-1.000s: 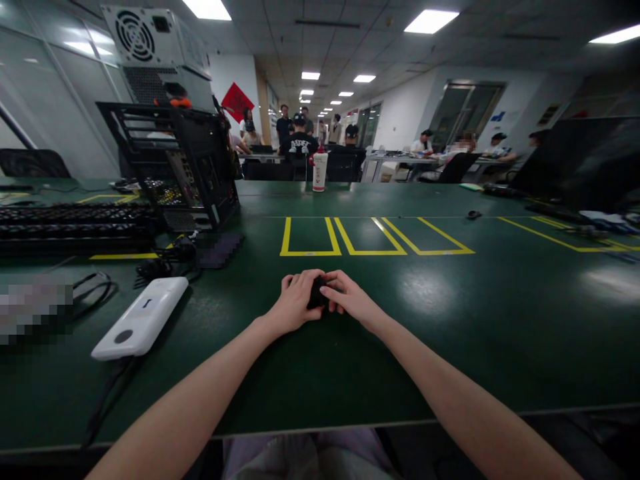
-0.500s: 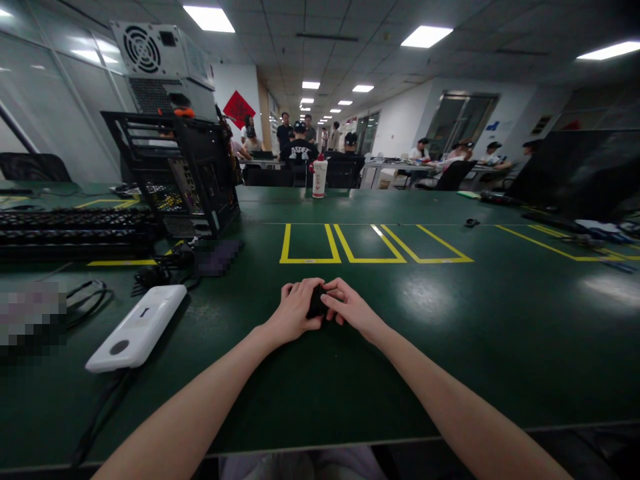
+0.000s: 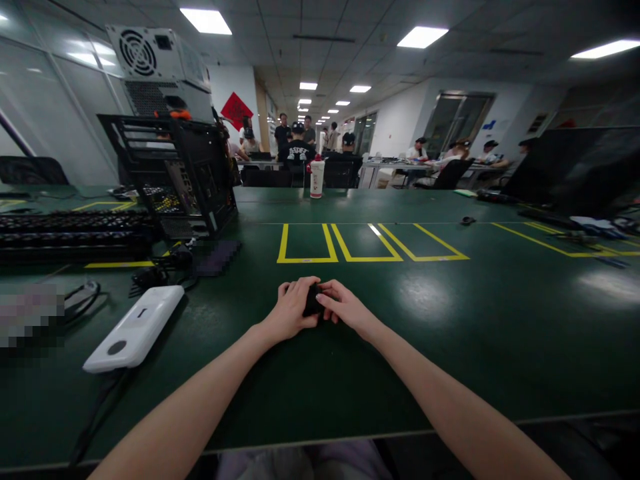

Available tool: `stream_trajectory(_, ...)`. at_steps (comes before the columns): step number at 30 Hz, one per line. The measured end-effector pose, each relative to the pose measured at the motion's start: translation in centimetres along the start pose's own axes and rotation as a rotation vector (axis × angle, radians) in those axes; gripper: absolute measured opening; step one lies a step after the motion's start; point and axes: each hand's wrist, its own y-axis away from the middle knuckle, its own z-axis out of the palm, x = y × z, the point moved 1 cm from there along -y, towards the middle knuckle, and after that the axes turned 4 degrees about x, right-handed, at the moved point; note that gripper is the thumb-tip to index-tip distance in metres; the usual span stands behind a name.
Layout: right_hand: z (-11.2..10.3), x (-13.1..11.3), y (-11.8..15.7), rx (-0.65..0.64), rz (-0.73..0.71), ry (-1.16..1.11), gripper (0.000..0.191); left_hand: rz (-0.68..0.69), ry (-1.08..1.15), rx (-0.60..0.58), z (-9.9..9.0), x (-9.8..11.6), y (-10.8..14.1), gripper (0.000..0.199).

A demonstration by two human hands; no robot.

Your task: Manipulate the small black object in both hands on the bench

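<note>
A small black object (image 3: 313, 301) sits between my two hands, low over the green table (image 3: 350, 387); its kind is hidden by my fingers. My left hand (image 3: 294, 308) wraps round its left side, with the thumb along the near edge. From the right, my right hand (image 3: 345, 307) has its bent fingers and thumb at the object's right side. Beyond my hands, yellow tape outlines (image 3: 307, 259) mark the tabletop.
To the left lie a white power strip (image 3: 135, 328) with a black cord and a tangle of black cables (image 3: 155, 277). Behind them stands an open black computer case (image 3: 200, 180) with a power supply (image 3: 160, 57) on top. A white cup (image 3: 317, 179) stands at the far edge.
My hands keep nearly the same grip round the black object. The whole view has shifted slightly, with things appearing a little further left.
</note>
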Motion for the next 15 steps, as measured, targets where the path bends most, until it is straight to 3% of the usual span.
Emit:
stream_trajectory(6,-0.55,0.22,-0.03,-0.044,-0.002,-0.078,0.034,0.001,-0.005,-0.001,0.25,-0.38,-0.01,0.062)
stream_trajectory(15,-0.19,0.70,-0.58,0.014,-0.013,-0.047,0.028,0.017,0.005,-0.012,-0.27,0.05,-0.07,0.061)
